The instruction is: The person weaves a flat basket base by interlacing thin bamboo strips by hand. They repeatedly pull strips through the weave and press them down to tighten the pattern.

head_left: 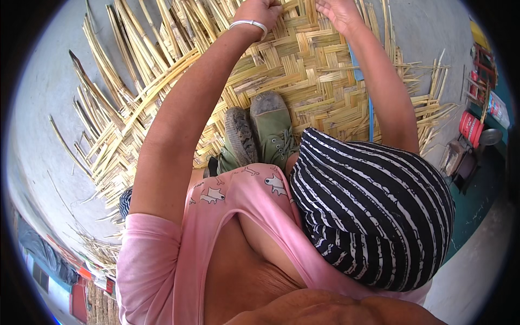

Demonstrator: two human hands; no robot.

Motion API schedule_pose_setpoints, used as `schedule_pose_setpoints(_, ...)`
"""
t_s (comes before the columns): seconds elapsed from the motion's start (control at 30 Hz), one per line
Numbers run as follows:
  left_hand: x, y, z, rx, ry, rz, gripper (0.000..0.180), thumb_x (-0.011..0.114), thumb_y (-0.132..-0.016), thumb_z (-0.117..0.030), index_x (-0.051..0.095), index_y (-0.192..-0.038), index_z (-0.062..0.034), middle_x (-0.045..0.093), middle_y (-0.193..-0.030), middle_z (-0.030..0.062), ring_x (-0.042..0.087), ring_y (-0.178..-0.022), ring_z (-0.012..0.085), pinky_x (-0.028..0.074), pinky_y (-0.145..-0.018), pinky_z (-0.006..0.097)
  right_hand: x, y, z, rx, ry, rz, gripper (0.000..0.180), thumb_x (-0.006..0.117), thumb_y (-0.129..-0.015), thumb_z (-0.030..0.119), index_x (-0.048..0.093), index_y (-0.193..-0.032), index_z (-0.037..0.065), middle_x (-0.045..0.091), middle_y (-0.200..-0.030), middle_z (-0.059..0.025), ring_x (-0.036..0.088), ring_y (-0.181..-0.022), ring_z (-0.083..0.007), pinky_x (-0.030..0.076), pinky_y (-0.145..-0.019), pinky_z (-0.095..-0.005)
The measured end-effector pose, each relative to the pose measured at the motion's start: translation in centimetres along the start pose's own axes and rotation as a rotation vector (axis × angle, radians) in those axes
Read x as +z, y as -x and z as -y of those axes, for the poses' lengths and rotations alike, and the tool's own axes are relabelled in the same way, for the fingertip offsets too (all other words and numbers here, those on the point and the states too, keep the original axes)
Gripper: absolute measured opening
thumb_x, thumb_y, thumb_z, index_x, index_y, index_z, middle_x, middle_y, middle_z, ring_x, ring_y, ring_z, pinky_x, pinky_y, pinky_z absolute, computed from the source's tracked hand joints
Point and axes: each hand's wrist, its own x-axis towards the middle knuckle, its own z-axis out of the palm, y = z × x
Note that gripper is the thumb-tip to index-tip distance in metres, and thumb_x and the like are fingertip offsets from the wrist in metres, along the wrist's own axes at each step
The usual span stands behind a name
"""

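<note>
A woven mat [303, 57] of split, straw-coloured cane strips lies on the floor in front of me, in a zigzag weave. My left hand [261, 12], with a white bangle at its wrist, is over the mat's far part at the top edge of the picture. Its fingers are curled closed, and what they grip is hidden. To its right, my right hand [338, 15] has its fingers stretched out at the weave, partly cut off by the picture's edge. Long unwoven cane strips [143, 46] fan out from the mat's left side.
My green canvas shoes [273, 127] rest on the mat, below a knee in black-and-white striped cloth [374, 211]. A blue strip [371, 116] lies near my right forearm. Red containers [470, 130] and a metal ladle-like piece [491, 136] stand at far right. Dark cloth [43, 254] lies at lower left.
</note>
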Motion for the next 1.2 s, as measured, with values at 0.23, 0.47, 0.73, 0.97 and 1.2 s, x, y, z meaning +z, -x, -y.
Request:
schedule_pose_setpoints(0.23, -0.3, 0.9, -1.3, 0.044, -0.199, -0.104, 0.024, 0.067, -0.092, -0.030, 0.078, -0.103, -0.0115, 0.070, -0.109, 0.0193, 0.069, -0.099, 0.0385, 0.055, -0.088, 0.047, 0.0, 1.2, 1.0, 0.003, 0.114, -0.127, 0.019, 0.068, -0.097, 0.009, 0.066, -0.116, 0.009, 0.070, -0.096, -0.0019, 0.065, -0.080, -0.0129, 0.055, -0.072, -0.0287)
schedule_pose_setpoints(0.47, 0.4, -0.6, -0.2, 0.047, -0.198, -0.115, 0.023, 0.066, -0.094, -0.027, 0.077, -0.103, -0.0095, 0.068, -0.112, 0.0204, 0.068, -0.103, 0.0392, 0.054, -0.092, 0.047, -0.3, 1.9, 1.6, 0.057, 0.196, -0.041, 0.018, 0.066, -0.098, 0.008, 0.067, -0.116, 0.010, 0.071, -0.092, -0.0013, 0.065, -0.073, -0.0109, 0.055, -0.060, -0.0290)
schedule_pose_setpoints(0.73, 0.0, 0.6, -0.9, 0.055, -0.247, -0.122, 0.022, 0.060, -0.094, -0.017, 0.070, -0.112, -0.0078, 0.064, -0.119, 0.0207, 0.067, -0.100, 0.0422, 0.054, -0.089, 0.052, 0.3, 2.4, 4.2, -0.040, 0.875, -0.103, 0.025, 0.067, -0.097, 0.017, 0.068, -0.120, 0.007, 0.072, -0.090, -0.0111, 0.069, -0.075, -0.0172, 0.055, -0.060, -0.0354)
schedule_pose_setpoints(0.97, 2.0, 4.5, 1.3, 0.428, -0.654, -0.403, 0.034, 0.059, -0.096, -0.031, 0.070, -0.119, -0.0089, 0.063, -0.124, 0.0069, 0.054, -0.123, 0.0253, 0.042, -0.100, 0.043, 1.8, 1.6, 6.4, -0.353, 1.798, 0.018, 0.038, 0.063, -0.095, 0.040, 0.071, -0.108, 0.005, 0.072, -0.106, -0.0221, 0.067, -0.098, -0.0460, 0.054, -0.084, -0.0526)
schedule_pose_setpoints(1.2, 1.1, 5.3, 2.2, 0.578, -0.664, -0.294, 0.033, 0.059, -0.096, -0.036, 0.072, -0.110, -0.0087, 0.061, -0.124, 0.0063, 0.054, -0.119, 0.0227, 0.040, -0.096, 0.041, -0.1, 0.0, 4.7, -0.339, 1.880, 0.162, 0.041, 0.063, -0.094, 0.045, 0.070, -0.101, 0.005, 0.071, -0.100, -0.0230, 0.068, -0.094, -0.0439, 0.054, -0.080, -0.0535)
